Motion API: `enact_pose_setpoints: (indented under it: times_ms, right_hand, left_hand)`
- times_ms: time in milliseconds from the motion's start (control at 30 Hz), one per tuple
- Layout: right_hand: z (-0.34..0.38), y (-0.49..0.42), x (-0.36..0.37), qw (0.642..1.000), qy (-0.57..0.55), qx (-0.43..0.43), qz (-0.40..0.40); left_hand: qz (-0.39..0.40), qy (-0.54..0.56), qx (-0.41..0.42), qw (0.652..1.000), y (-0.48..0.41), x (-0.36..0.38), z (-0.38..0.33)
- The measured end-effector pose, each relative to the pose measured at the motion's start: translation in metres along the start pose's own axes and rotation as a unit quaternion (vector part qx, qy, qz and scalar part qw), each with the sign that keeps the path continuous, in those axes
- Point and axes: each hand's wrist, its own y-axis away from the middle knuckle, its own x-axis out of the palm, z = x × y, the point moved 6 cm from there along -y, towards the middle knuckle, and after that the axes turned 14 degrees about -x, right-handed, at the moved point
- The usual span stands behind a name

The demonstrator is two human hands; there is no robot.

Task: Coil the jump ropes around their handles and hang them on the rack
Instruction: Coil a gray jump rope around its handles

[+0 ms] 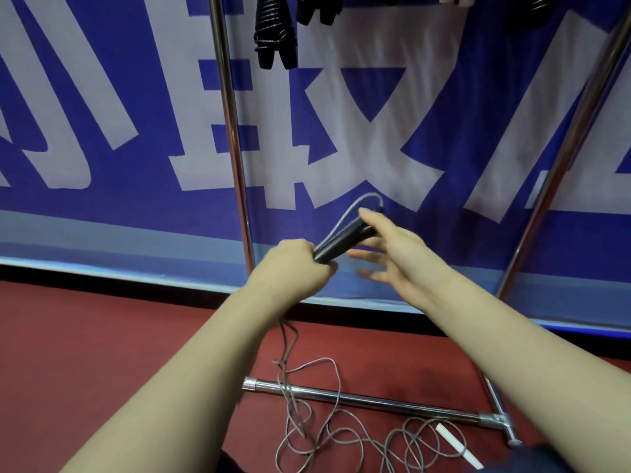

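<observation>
Rack (232, 131): shiny metal; one upright just left of centre, directly behind the left hand; a second upright leaning at far right; a base bar flat on the floor below the arms, ending in a T-joint at right.
Coiled ropes (273, 32): black bundles hanging at the top edge, beside the centre upright; more dark bundles further right, cut off by the frame.
Loose rope (324, 421): thin grey cord trailing down from under the left wrist, crossing over the base bar, tangled in loops on the floor on both sides of it.
White strip (457, 445): small, flat on the floor near the T-joint, among the loops.
Handles (341, 237): two, black, side by side, held in the air at mid-frame in front of the banner, slanting up to the right; a short grey loop of cord arching from the far end back along them.
Left hand (293, 264): fist clamped round the near end of the handles.
Right hand (392, 254): fingers straight and splayed, blurred; forefinger seemingly laid on the far end of the handles, the rest spread below, gripping nothing.
Floor (85, 336): dark red, matte.
Banner (102, 97): blue with large white characters, filling the background down to a pale band and a black strip at floor level.
</observation>
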Motion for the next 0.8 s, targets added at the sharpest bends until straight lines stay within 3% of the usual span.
enact_pose_setpoints:
  times_ms: [67, 100, 200, 233, 367, 433, 533, 667, 800]
  right_hand:
    - [0.004, -0.002, -0.019, 0.994, 0.047, -0.052, -0.082]
    - [0.009, -0.003, -0.024, 0.988, 0.088, -0.092, -0.086]
    - [0.026, 0.004, -0.013, 0.938, 0.267, -0.217, 0.039]
    - [0.030, 0.009, -0.004, 0.901, 0.339, -0.253, 0.097]
    - [0.019, 0.028, 0.024, 0.687, 0.602, -0.291, 0.286]
    - [0.011, 0.032, 0.030, 0.650, 0.635, -0.287, 0.304]
    - [0.009, 0.031, 0.026, 0.662, 0.648, -0.257, 0.276]
    - [0.002, 0.024, 0.017, 0.705, 0.632, -0.189, 0.258]
    - [-0.008, 0.025, 0.017, 0.749, 0.592, -0.141, 0.262]
  left_hand:
    - [-0.021, -0.092, -0.007, 0.996, -0.001, -0.004, 0.007]
    - [-0.024, -0.128, -0.003, 0.991, 0.000, -0.005, 0.008]
    - [-0.025, -0.219, 0.037, 0.975, 0.006, 0.002, 0.001]
    - [-0.024, -0.242, 0.053, 0.969, 0.009, 0.006, -0.002]
    - [-0.035, -0.307, 0.112, 0.944, 0.022, 0.019, -0.014]
    - [-0.040, -0.319, 0.138, 0.937, 0.029, 0.026, -0.020]
    - [-0.057, -0.317, 0.162, 0.933, 0.036, 0.030, -0.029]
    - [-0.104, -0.322, 0.199, 0.920, 0.042, 0.026, -0.040]
    - [-0.100, -0.330, 0.207, 0.916, 0.043, 0.029, -0.043]
